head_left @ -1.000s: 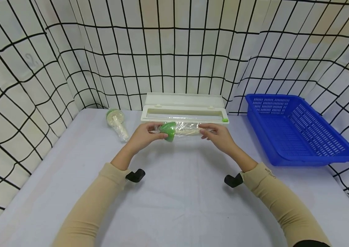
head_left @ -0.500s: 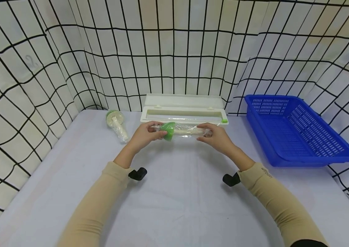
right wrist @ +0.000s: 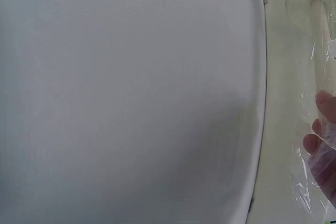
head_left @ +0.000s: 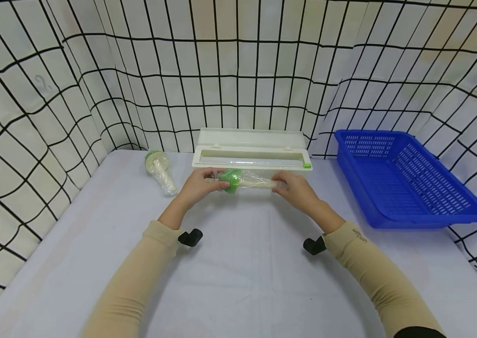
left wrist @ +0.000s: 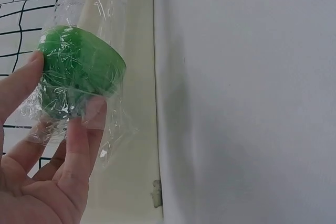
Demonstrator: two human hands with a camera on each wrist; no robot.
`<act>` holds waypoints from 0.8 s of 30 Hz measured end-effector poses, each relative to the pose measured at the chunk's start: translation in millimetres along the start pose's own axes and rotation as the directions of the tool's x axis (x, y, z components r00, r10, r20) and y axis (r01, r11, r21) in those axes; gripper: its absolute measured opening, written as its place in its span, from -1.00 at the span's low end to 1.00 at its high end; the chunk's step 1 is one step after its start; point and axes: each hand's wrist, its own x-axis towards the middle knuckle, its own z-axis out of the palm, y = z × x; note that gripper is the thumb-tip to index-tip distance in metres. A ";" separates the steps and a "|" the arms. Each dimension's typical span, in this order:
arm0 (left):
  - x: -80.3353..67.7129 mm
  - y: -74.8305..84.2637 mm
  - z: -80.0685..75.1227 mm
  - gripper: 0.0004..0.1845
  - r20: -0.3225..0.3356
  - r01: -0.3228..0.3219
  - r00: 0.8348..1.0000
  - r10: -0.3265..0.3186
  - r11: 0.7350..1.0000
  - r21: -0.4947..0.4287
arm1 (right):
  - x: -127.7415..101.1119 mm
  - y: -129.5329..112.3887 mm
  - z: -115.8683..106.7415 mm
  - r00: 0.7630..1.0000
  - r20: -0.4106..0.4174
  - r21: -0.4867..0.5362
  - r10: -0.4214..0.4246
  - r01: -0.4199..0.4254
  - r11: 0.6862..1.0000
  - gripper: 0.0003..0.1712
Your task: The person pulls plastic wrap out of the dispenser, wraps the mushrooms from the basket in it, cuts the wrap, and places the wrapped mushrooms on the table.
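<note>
A mushroom-shaped piece (head_left: 232,180) with a green cap and a long pale stem lies level between my hands, loosely wrapped in clear cling film (left wrist: 105,3). My left hand (head_left: 200,185) holds the cap end, thumb on one side and fingertips on the other, as the left wrist view shows. At the stem end, my right hand (head_left: 295,188) pinches the stem and gathered film; part of this hand is cut off in the right wrist view. Just behind stands a white cling film dispenser (head_left: 253,165), its lid up and a green slider at its right end.
A second film-wrapped mushroom-shaped piece (head_left: 160,171) lies on the white-covered table (head_left: 238,277) at the left. A blue plastic basket (head_left: 407,178) stands at the right. Black wire mesh (head_left: 246,75) encloses the back and sides.
My right fingers have shifted along the stem end and drawn the film in around it. The film now lies closer over the cap. My left hand stays at the cap.
</note>
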 end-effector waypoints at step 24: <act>7.0 -10.2 1.0 -0.66 0.007 0.029 1.000 -0.029 0.998 -0.052 | 17.9 8.4 8.0 0.998 0.059 -0.150 -0.039 0.047 0.988 -0.74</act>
